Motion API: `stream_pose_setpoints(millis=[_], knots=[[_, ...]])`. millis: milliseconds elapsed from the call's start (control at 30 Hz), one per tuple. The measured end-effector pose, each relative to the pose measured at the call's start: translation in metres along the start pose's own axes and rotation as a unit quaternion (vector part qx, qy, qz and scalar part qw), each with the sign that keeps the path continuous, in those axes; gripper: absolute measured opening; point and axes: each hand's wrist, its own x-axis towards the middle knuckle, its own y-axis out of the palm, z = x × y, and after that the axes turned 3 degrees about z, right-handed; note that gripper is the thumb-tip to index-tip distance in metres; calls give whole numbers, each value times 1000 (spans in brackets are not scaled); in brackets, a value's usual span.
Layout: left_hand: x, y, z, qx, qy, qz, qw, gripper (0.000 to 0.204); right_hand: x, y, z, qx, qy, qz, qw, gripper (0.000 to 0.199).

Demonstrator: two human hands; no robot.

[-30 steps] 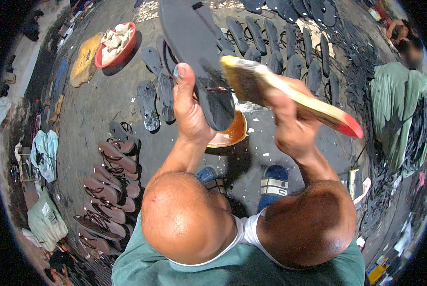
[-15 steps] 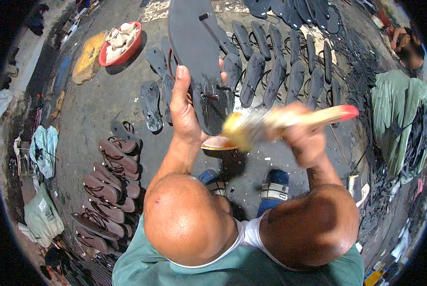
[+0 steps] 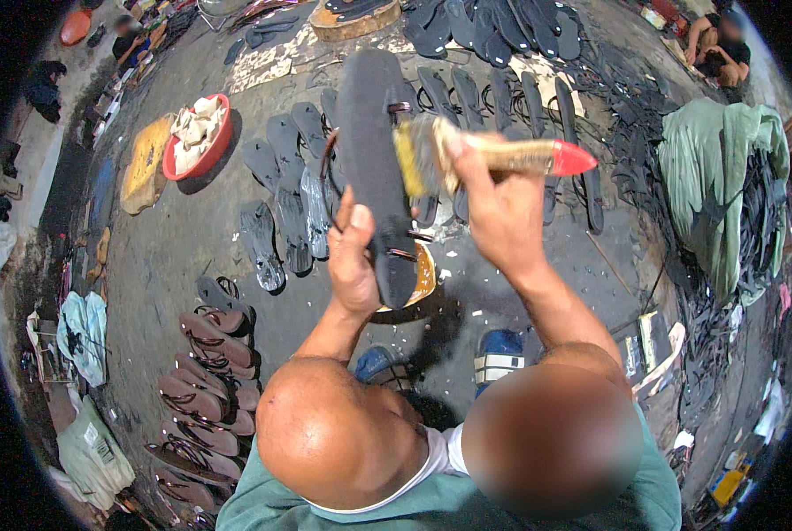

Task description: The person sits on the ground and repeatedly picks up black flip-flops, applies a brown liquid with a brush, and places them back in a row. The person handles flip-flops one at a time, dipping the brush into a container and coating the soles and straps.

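My left hand (image 3: 353, 265) is closed round the lower end of a dark flip-flop (image 3: 371, 150), held upright with strap ends sticking out of its sole and a strap loop on its left side. In my right hand (image 3: 507, 208) is a paintbrush (image 3: 502, 157) with a wooden, red-tipped handle. Its yellowish bristles are at the right edge of the sole, about midway along; motion blur hides whether they touch. Partly hidden behind the flip-flop's lower end is a shallow container (image 3: 425, 270) with a yellowish rim.
Rows of dark flip-flops (image 3: 259, 243) lie on the floor ahead; brown flip-flops (image 3: 206, 341) line up at left. A red basin (image 3: 223, 146) of pale pieces stands beside a yellow slab (image 3: 144, 164). Green cloth (image 3: 715, 159) drapes over black strips at right. Other people sit farther back.
The brush has moved from the flip-flop's lower end up to its middle edge. The flip-flop sits lower in view, and more of the floor behind shows.
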Motion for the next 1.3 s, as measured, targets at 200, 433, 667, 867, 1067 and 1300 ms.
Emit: stream_pose_setpoints(millis=[200, 433, 667, 867, 1067, 1300], knots=[[-6, 1, 9, 63, -112, 65, 990, 57, 23, -14, -1, -35, -227, -55, 972, 12], [-9, -5, -5, -123, -99, 48, 986, 63, 27, -45, -5, -70, -157, 116, 978, 14], [-4, -5, 2, -106, -127, 33, 986, 67, 28, -27, -20, -98, -168, -8, 981, 16], [-2, -8, 12, -42, -152, 29, 987, 56, 3, -20, -26, -39, -133, -10, 990, 16], [20, 0, 13, -197, -170, -78, 962, 61, 3, -13, -46, -61, -174, 161, 970, 16], [52, -48, 6, -236, -32, -151, 960, 51, -46, -22, -79, -33, -98, 374, 922, 25]])
